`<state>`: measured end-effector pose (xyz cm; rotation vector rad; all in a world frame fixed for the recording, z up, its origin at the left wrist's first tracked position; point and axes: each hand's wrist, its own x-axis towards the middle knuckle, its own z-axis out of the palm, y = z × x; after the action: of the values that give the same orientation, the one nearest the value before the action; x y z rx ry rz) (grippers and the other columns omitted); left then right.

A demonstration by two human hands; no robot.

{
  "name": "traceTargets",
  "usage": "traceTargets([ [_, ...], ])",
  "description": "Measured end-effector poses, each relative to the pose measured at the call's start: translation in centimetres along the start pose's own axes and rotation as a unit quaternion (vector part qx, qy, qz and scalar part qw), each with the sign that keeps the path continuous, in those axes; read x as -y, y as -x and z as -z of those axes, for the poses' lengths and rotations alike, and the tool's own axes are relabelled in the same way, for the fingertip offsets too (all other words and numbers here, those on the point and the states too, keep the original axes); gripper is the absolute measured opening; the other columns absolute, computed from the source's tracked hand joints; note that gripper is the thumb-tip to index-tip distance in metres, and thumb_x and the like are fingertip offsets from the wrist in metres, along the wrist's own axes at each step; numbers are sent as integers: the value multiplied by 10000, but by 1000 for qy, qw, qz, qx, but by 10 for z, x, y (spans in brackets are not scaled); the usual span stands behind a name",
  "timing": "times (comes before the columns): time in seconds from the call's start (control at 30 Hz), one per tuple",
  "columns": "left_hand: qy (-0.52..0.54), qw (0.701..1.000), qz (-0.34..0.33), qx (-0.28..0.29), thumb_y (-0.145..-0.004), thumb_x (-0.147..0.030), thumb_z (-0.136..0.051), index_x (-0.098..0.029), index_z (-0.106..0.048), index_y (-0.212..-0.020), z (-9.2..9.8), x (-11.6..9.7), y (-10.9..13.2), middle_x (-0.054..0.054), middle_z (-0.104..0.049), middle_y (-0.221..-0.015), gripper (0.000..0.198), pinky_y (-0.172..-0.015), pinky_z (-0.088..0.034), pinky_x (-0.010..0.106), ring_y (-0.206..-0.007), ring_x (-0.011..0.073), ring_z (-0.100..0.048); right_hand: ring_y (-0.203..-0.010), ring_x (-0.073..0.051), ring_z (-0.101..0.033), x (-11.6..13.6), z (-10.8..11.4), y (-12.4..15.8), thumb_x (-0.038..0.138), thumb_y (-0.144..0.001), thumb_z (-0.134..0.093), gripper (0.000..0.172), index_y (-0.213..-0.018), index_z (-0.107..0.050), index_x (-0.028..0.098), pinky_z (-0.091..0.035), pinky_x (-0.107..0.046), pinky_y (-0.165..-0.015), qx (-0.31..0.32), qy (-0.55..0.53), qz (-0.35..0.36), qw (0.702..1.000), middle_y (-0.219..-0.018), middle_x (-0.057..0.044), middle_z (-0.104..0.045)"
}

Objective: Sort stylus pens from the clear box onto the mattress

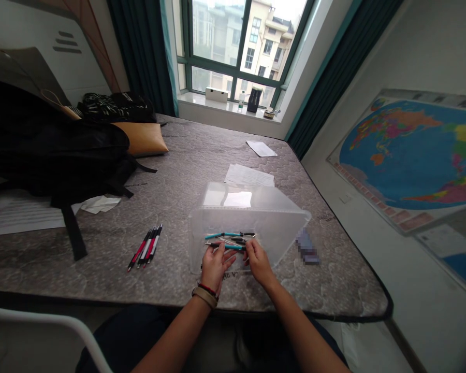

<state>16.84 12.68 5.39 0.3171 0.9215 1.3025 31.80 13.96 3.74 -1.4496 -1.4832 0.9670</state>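
Note:
A teal and black pen [233, 247] is held level between my two hands, in front of a clear plastic bin [283, 217]. My left hand [214, 267] has its thumb against the left part of the pen, its other fingers extended below. At the right end, the thumb and fingers of my right hand [259, 263] pinch the pen. The bin lies on its side with its opening towards me. Inside, behind the held pen, lie several more pens, among them a teal one [226, 234]; some are partly hidden by my hands.
To the left, a row of red, white and black pens [145, 247] lies on the patterned mattress [186, 155]. A black backpack [54, 140] and an orange-tan pouch [143, 137] are farther left. White papers [250, 175] lie behind the bin, and a blurred object [307, 247] right of it.

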Motion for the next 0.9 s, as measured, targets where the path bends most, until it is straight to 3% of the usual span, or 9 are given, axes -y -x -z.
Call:
traceTargets([
  [0.1,-2,1000,-1,-4,-759,-398,-734,-199,-494,-994,0,1,0,93,-687,-1013,390,-716,-572,322,-866,241,-720,-527,-140,-522,0,-1,-2,551,-932,-394,408,-715,-498,223,-444,-262,-533,-1,-23,-20,1000,-601,20,-525],
  [0.17,-1,1000,-3,-7,-766,-392,-730,-199,-495,-990,0,1,0,88,-689,-1007,377,-720,-575,327,-867,244,-721,-555,-150,-533,1,-1,-3,591,-897,-435,413,-742,-522,218,-460,-264,-513,9,-94,-58,994,-620,13,-532],
  [0.33,11,1000,14,11,-774,-383,-726,-195,-506,-989,-3,-4,2,92,-709,-970,360,-735,-580,333,-840,228,-725,-671,-165,-592,11,-1,0,587,-840,-548,370,-955,-568,236,-497,-262,-536,63,-299,-141,942,-782,-15,-618],
  [0.57,49,996,54,48,-779,-338,-720,-174,-548,-949,0,-10,5,54,-703,-855,292,-687,-581,313,-714,179,-708,-671,-161,-597,22,-8,13,615,-844,-536,431,-1026,-632,237,-491,-278,-596,108,-347,-147,920,-861,-43,-661],
  [0.67,39,990,85,107,-796,-363,-687,-173,-567,-954,-7,-4,15,43,-690,-854,275,-666,-572,297,-677,148,-682,-647,-176,-601,23,-6,9,718,-864,-360,596,-974,-649,209,-480,-288,-568,90,-363,-154,915,-810,-64,-663],
  [0.73,-31,980,102,167,-785,-398,-680,-182,-567,-956,-14,3,27,30,-675,-804,298,-598,-561,297,-627,152,-659,-546,-159,-553,21,-5,3,747,-854,-317,652,-899,-658,192,-443,-269,-504,54,-358,-155,919,-665,-40,-610],
  [0.83,-207,934,139,256,-725,-442,-721,-178,-571,-921,-19,12,54,0,-620,-669,362,-487,-513,270,-507,146,-601,-446,-115,-444,13,-5,-4,718,-834,-424,589,-827,-662,179,-365,-233,-434,15,-328,-138,934,-555,9,-516],
  [0.9,-273,907,135,291,-744,-483,-697,-179,-585,-902,-12,8,75,-35,-540,-604,360,-481,-490,240,-474,113,-544,-450,-104,-432,8,-7,-4,680,-832,-481,538,-827,-664,174,-346,-222,-431,15,-305,-127,944,-575,16,-520],
])
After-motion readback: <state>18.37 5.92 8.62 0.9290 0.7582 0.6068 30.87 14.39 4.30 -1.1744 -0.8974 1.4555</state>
